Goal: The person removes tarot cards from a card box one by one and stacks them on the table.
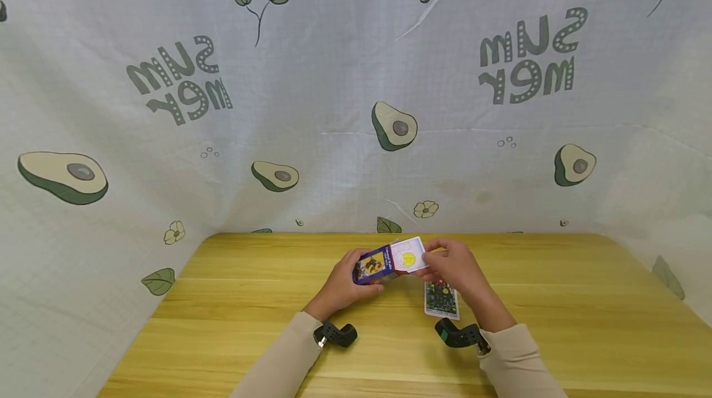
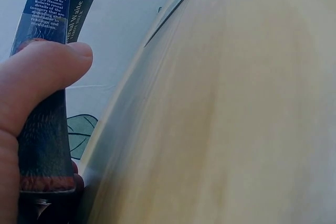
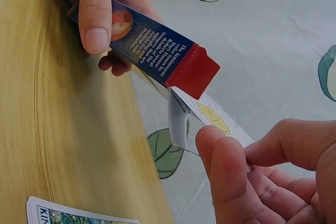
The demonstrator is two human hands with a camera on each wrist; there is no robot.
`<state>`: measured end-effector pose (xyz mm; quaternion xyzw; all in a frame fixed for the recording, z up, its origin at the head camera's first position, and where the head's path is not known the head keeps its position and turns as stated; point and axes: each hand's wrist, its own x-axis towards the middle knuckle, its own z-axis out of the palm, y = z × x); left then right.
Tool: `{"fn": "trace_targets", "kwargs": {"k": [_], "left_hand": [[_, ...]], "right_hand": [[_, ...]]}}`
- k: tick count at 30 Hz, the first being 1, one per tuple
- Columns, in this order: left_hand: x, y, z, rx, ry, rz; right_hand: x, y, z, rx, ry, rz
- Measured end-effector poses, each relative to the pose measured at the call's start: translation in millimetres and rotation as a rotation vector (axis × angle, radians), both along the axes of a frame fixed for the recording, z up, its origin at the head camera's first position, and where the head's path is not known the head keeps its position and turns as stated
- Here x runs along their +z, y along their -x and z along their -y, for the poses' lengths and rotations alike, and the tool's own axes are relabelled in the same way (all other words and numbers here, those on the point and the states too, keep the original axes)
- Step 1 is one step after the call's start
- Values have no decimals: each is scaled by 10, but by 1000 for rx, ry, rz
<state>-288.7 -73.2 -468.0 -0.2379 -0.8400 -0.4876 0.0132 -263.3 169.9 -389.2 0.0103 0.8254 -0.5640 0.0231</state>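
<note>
Against avocado-printed cloth [image 1: 334, 70], above a wooden table [image 1: 194, 330], in the head view: grips the blue box [image 1: 372, 266] in the left hand [image 1: 339, 283], pinches a white card [image 1: 408, 254] at its open end with the right hand [image 1: 460, 271]. From the left wrist: judge the box light, crushable; hold gently by the sides. From the right wrist: judge the card slick, bendable; hold by the edges.

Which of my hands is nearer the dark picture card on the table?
Right. In the head view, your right hand overlaps the far end of the dark picture card, pinching a white card; left hand is off to its left, gripping the box.
</note>
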Motion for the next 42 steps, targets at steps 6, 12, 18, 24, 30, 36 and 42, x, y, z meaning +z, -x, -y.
{"fn": "trace_targets", "kwargs": {"k": [6, 12, 18, 24, 30, 36, 42], "left_hand": [[14, -17, 3, -5, 1, -6], [17, -24, -1, -4, 1, -3], [20, -28, 2, -12, -7, -13], [23, -52, 2, -16, -35, -7], [19, -49, 13, -17, -22, 5], [14, -38, 22, -18, -6, 10], [18, -39, 26, -15, -4, 5]], "right_hand": [[24, -18, -36, -17, -30, 7], [50, -37, -71, -15, -12, -4], [51, -48, -113, -17, -17, -17], [42, -51, -131, -29, -15, -20], [50, -57, -136, -45, -16, -14], [64, -51, -155, -51, -20, -23], [70, -53, -182, -61, -41, -29]]}}
